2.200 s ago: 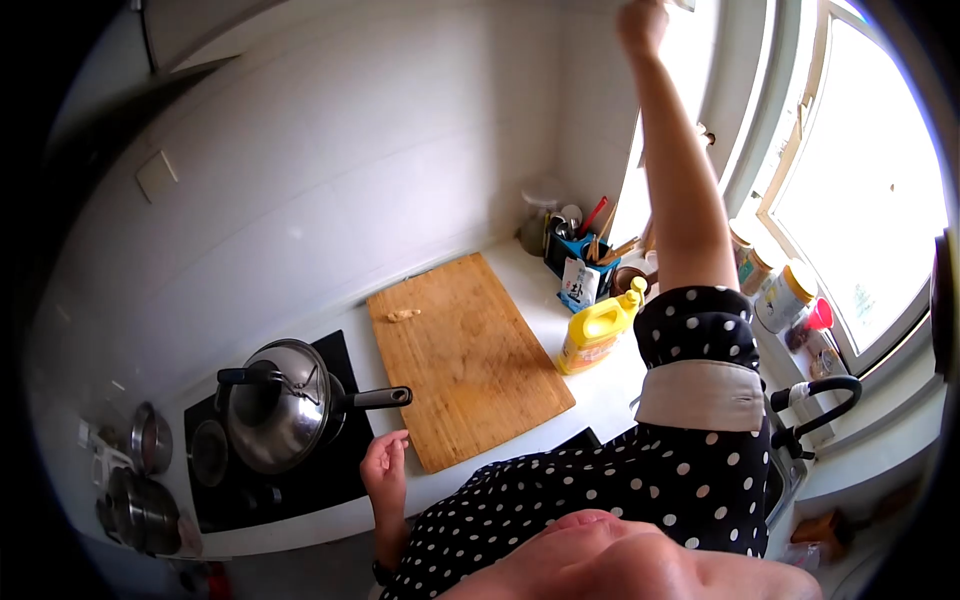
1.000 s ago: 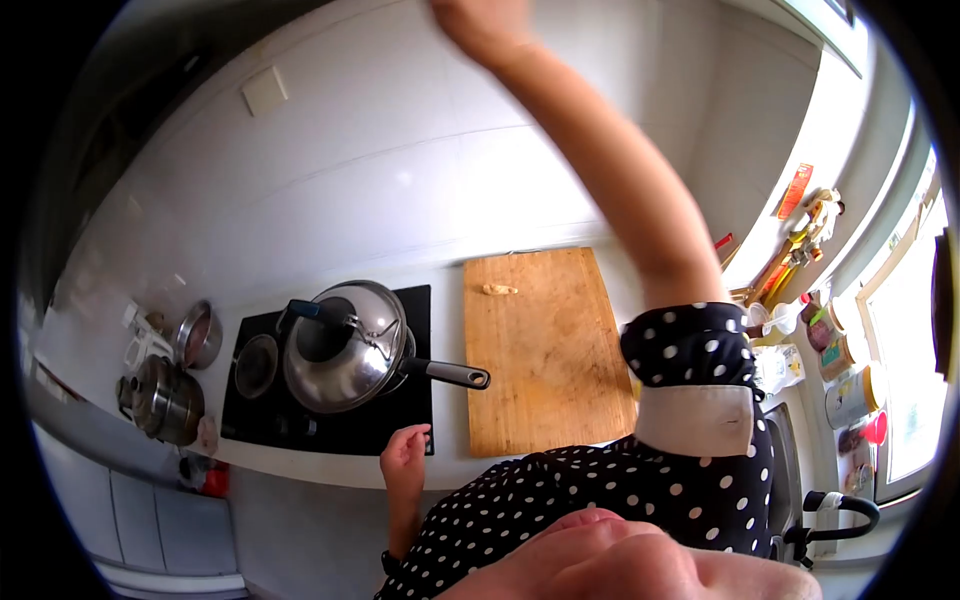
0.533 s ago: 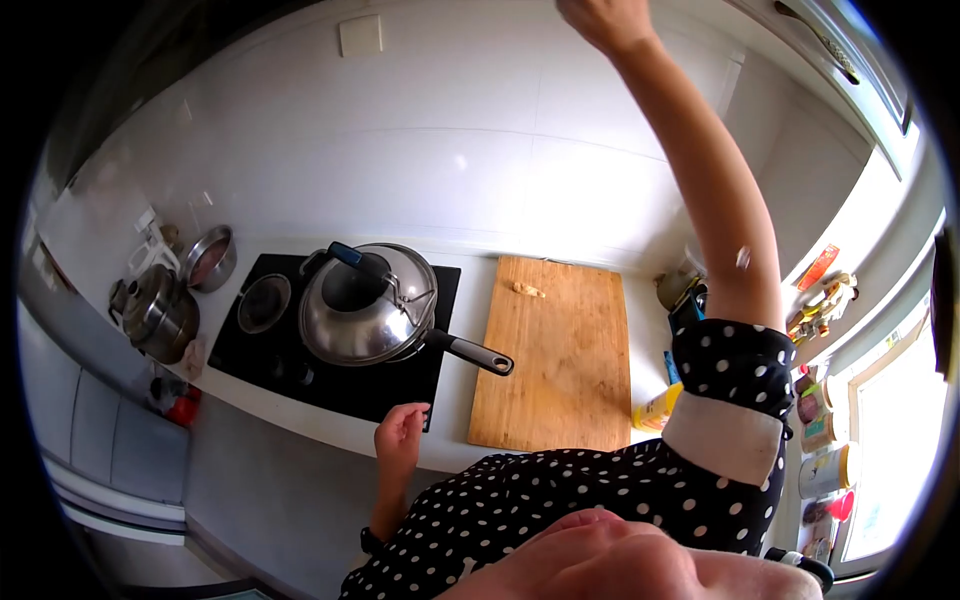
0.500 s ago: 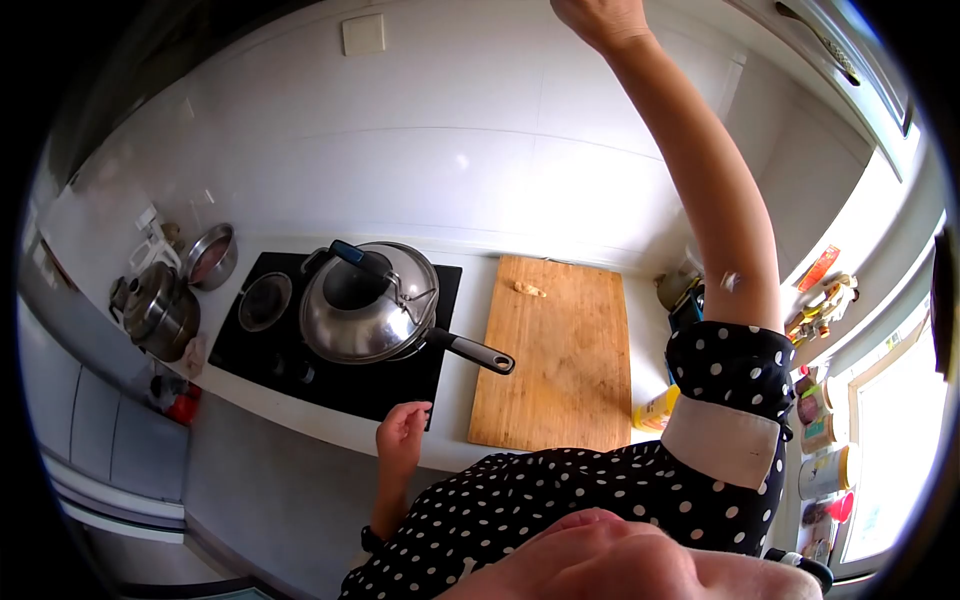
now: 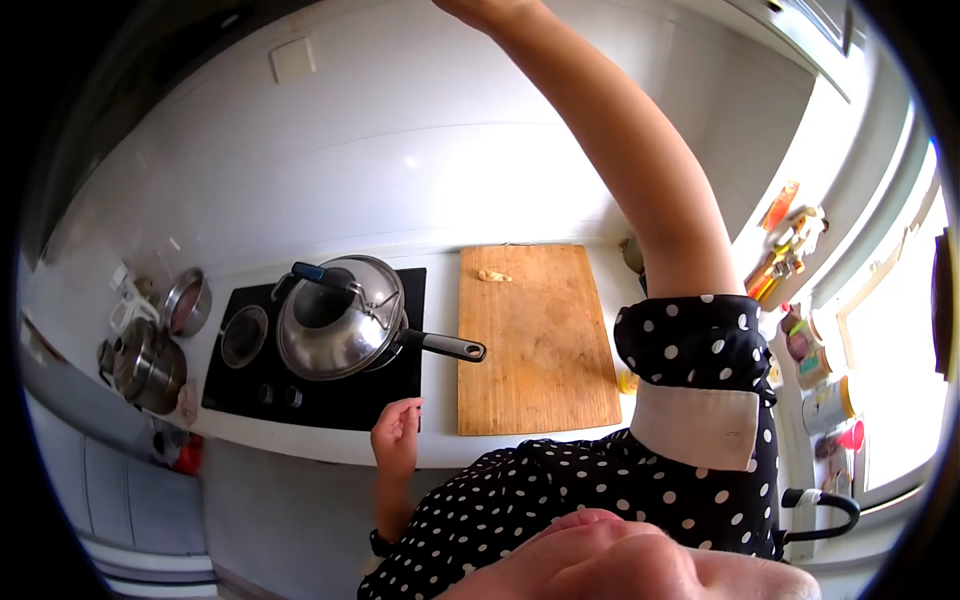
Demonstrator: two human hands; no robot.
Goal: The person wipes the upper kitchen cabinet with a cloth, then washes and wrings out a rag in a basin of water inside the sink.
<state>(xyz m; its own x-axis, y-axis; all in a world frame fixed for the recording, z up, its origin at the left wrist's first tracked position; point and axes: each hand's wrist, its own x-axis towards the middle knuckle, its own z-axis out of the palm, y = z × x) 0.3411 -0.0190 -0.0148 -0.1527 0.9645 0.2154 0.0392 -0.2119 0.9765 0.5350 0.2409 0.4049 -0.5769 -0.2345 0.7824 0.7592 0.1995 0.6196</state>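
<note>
My left hand [image 5: 397, 435] hangs at the counter's front edge, just below the black cooktop [image 5: 235, 388]. Its fingers are loosely curled together, with nothing visible in them. My right hand [image 5: 492, 10] is raised high at the top edge of the view, where its fingers are cut off. A long-handled pan [image 5: 445, 346] stands on the cooktop, covered by a domed steel lid [image 5: 345, 335] with a dark glass window. Right of it lies a wooden cutting board [image 5: 540, 350], bearing a small pale piece that looks like ginger root [image 5: 494, 276].
A lidded steel pot [image 5: 150, 370] and a steel bowl [image 5: 187, 302] stand on the left of the counter. Several jars [image 5: 828, 404] line the windowsill at the right. An overhead cabinet [image 5: 800, 35] is at the upper right.
My raised right arm has swung to the left across the wall. The view has shifted slightly, and my left hand stays by the counter edge.
</note>
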